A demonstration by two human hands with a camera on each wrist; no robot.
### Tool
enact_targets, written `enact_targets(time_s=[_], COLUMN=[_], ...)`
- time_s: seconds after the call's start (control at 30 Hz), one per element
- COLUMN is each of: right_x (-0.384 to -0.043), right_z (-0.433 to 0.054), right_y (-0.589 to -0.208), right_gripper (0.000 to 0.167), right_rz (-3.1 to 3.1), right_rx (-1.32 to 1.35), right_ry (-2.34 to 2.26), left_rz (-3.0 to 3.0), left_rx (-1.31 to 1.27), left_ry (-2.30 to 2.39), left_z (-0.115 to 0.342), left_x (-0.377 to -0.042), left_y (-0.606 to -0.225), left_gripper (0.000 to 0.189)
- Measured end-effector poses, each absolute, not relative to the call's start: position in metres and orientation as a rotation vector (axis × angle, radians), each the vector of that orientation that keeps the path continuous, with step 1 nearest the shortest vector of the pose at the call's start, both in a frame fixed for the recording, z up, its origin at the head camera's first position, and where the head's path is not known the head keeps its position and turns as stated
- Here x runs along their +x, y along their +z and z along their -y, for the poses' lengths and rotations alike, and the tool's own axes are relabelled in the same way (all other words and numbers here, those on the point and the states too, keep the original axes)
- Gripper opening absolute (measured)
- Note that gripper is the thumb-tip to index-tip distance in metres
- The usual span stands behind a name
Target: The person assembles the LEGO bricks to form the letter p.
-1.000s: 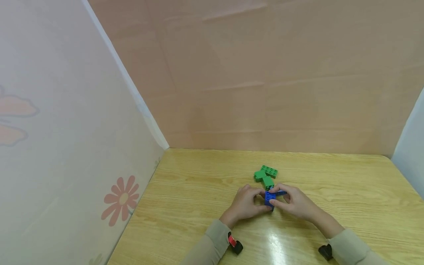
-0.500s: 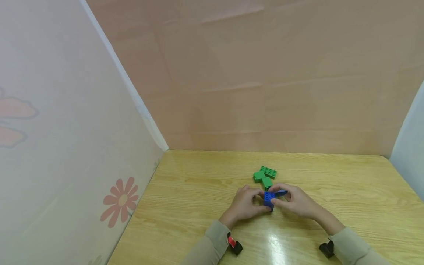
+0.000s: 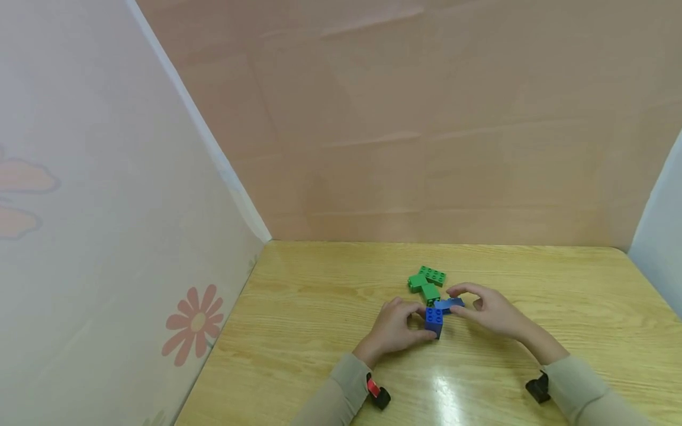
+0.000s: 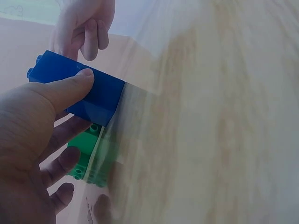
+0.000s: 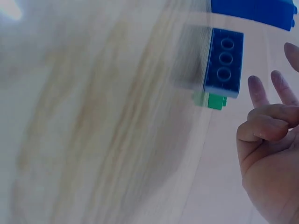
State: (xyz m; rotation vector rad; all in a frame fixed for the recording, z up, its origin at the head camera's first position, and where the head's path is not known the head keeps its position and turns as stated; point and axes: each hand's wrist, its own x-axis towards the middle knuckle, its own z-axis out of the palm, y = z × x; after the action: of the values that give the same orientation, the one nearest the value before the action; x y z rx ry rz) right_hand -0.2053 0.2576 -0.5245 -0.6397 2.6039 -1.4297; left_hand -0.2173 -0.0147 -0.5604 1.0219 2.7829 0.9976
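Note:
My left hand (image 3: pixel 395 328) holds a stack of two blue toy bricks (image 3: pixel 434 323) upright on the table, studs up. In the left wrist view its thumb presses the side of the blue stack (image 4: pixel 100 88). Just behind and to the right lies another blue brick (image 3: pixel 450 306), tipped on its side; its hollow underside with round tubes shows in the right wrist view. My right hand (image 3: pixel 492 310) hovers beside this loose brick, thumb and index finger spread. In the right wrist view the right hand (image 5: pixel 271 135) is apart from the loose blue brick (image 5: pixel 224 60).
Several green bricks (image 3: pixel 430 293) lie close together behind the blue ones, one of them a longer brick (image 3: pixel 433 276) with studs up. The wooden table (image 3: pixel 319 284) meets a brown backdrop (image 3: pixel 346 177) behind and a flowered white panel (image 3: pixel 106 266) at left.
The right hand has drawn away from the blue stack, back and to the right, and its fingers have spread. The loose blue brick has turned and shows more of itself. The left hand stays put.

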Motion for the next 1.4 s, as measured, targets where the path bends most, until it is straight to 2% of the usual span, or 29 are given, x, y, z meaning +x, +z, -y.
enact_targets(time_s=[0.6,0.77,1.03,1.4], right_x=[-0.226,-0.229,-0.23,-0.226], right_z=[-0.268,-0.268,-0.27,-0.271], right_y=[-0.531,-0.534,-0.533,-0.532], right_gripper=[0.049,0.045,0.028,0.024], right_rz=[-2.621,-2.6,-2.576,-2.548], right_rx=[-0.63,-0.616,-0.656,-0.702], right_ry=[-1.17,-1.145,-1.142,-1.176], left_rz=[-2.774,-2.764,-2.762,-2.754], left_rx=[0.998,0.997,1.018,1.009], left_ry=[0.966,0.973,0.988,1.001], left_z=[0.015,0.015,0.014,0.014], left_x=[-0.218,-0.215,-0.216,-0.216], left_y=[-0.554,-0.554,-0.556,-0.555], left_gripper=[0.04,0.041,0.04,0.042])
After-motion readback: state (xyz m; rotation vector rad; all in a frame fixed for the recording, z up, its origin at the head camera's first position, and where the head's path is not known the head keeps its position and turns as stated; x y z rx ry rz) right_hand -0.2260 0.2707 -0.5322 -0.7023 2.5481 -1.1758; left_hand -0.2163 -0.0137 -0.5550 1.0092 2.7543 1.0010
